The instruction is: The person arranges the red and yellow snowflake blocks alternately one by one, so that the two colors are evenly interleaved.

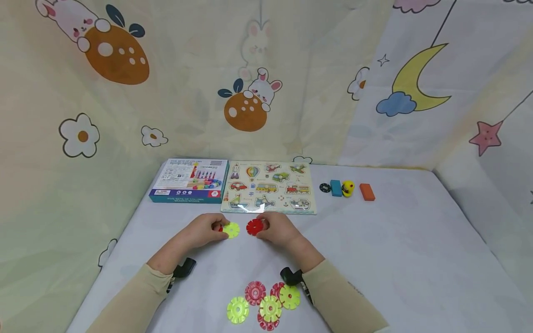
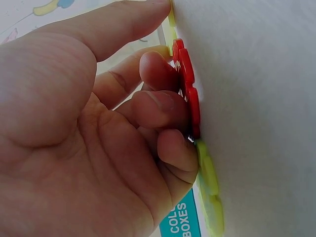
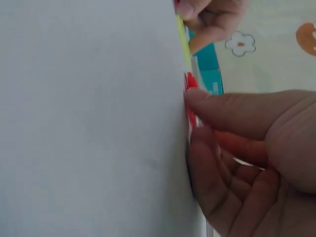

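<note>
My left hand [image 1: 204, 230] pinches a yellow-green notched disc [image 1: 232, 230] between thumb and fingers. Behind it, in the left wrist view, a red disc [image 2: 191, 94] and another yellow-green disc [image 2: 211, 190] line up along the curled fingers; the fingers hide whether they interlock. Facing it, my right hand [image 1: 281, 230] holds a separate red notched disc [image 1: 254, 227] by its edge. A small gap parts this red disc from the yellow-green one. Closer to me, several loose red and yellow-green discs [image 1: 238, 310] lie on the white table, some overlapping.
Behind the hands lie a printed box [image 1: 187, 194] and a picture puzzle board [image 1: 270, 178]. To the board's right are a black round piece [image 1: 325, 188], a blue block [image 1: 336, 188], a yellow duck [image 1: 347, 188] and an orange block [image 1: 367, 192]. Patterned cloth hangs behind the table.
</note>
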Available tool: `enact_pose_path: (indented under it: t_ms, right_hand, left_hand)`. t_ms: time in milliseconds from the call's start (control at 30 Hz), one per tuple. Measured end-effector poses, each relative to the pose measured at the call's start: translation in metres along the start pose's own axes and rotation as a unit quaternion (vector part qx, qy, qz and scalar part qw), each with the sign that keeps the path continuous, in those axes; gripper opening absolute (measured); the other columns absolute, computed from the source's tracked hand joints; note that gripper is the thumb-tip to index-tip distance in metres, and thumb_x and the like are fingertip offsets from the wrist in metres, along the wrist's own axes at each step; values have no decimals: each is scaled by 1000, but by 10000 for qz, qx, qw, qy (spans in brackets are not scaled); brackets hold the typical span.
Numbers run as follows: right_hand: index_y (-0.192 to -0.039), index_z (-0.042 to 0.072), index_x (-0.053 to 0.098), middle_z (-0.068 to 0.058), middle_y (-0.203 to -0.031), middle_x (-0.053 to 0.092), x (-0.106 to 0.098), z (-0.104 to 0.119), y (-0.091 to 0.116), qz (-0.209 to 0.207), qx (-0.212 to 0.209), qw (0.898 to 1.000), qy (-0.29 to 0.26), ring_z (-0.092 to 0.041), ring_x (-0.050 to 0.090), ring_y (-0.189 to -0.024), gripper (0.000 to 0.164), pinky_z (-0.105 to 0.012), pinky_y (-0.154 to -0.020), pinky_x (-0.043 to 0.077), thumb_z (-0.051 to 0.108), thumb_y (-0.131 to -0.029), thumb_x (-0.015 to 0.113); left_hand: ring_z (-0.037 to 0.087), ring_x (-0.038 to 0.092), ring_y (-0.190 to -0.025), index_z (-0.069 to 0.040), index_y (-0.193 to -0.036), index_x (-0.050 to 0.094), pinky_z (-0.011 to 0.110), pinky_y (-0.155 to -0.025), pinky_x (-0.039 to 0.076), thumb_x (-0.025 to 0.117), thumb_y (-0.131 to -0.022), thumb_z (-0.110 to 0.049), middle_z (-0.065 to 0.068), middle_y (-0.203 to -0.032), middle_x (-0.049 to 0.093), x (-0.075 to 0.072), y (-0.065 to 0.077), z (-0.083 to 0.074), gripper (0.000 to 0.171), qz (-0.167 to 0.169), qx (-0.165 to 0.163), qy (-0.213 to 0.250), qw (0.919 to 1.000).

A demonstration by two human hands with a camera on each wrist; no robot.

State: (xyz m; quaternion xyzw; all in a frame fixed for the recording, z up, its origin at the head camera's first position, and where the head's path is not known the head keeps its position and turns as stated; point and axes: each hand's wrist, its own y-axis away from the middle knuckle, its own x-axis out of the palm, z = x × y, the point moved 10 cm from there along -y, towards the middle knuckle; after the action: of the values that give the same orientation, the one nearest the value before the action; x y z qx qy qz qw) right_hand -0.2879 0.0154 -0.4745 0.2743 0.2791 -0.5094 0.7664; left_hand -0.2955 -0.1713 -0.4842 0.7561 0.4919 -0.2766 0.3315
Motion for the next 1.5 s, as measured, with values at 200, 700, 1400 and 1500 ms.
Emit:
enact_pose_path:
  t_ms: [200,700,1400,1500]
  right_hand:
    - [-117,13,63,2,-71,52,6,10,2,-169,-243,9985,467,-14,48,-66,46,-27,-55,40,25,-76,80]
    - [-103,14,65,1,-70,51,10,9,1,-203,-101,9988,439,-13,47,-61,32,-27,-53,38,27,-77,78]
    - [-99,18,64,1,-69,52,5,9,1,-175,-243,9981,540,-13,47,-60,27,-26,-51,37,26,-78,78]
    - [-99,17,63,1,-68,51,5,10,1,-163,-307,9984,451,-13,47,-60,27,-26,-51,37,25,-78,78]
  left_hand:
    - [17,50,-75,-19,-107,68,32,-63,40,80,-75,-30,3,-75,53,1,-2,0,36,-4,46,19,10000]
    - [17,50,-75,-20,-108,69,32,-63,41,81,-74,-30,3,-75,53,-2,2,3,38,-43,26,-24,10000]
    - [14,54,-78,-14,-121,66,29,-65,45,80,-75,-34,-9,-85,61,29,-11,-55,52,255,864,-469,9948]
    - [14,54,-80,-14,-120,66,29,-68,46,79,-76,-33,-10,-89,62,30,-11,-55,50,235,907,-432,9947]
